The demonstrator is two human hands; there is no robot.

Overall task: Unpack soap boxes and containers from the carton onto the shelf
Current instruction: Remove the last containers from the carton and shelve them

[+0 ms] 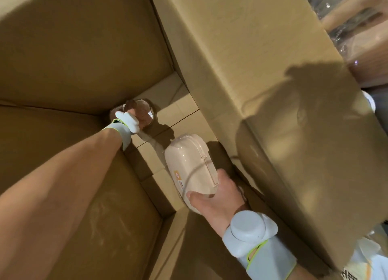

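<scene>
Inside the carton (84,55), the right hand (218,197) grips a pale cream soap box (190,164) at its near end, thumb laid across it, and holds it above the carton floor. An orange sticker (177,175) sits on the box's side, its print too small to read. The left hand (131,114) reaches deep into the far corner and touches a round plastic-wrapped container (144,111). Its fingers are hidden behind a grey wrist band (122,130), so its grasp cannot be told.

Inside deep carton (73,59): left hand (133,114) grips round, clear-wrapped container (145,114) at bottom corner. Right hand (220,197) holds beige soap box (189,162), thumb across its near end.
</scene>
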